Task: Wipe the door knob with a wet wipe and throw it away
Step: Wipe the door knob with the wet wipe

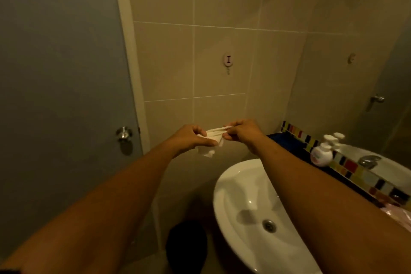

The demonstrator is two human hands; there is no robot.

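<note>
Dim bathroom, head view looking forward and down. Both bare arms reach out to frame centre.

Left hand (191, 139) and right hand (241, 131) share one white wet wipe (211, 140), held in the air in front of the tiled wall (220, 51). Left fingers (196, 129) curl round the wipe's bunched left end, thumb underneath; a crumpled tail hangs below that hand. Right fingers (231, 134) pinch the wipe's right edge, drawn into a thin strip between the two hands.

Door knob (124, 134), silver metal, at 9 o'clock from the hands, on the grey door (62, 73) near its right edge. Well apart from the wipe; neither hand touches it.

White sink (226, 184) at 5 o'clock, under the right forearm. Soap pump bottle (322, 153) at 3 o'clock on a dark worktop (287, 142) with a multicoloured tile border. Metal tap (369, 160) just beyond it. Small wall hook (228, 60) at 12 o'clock. Dark rounded object (186, 244) at 6 o'clock on the floor, too dim to identify.
</note>
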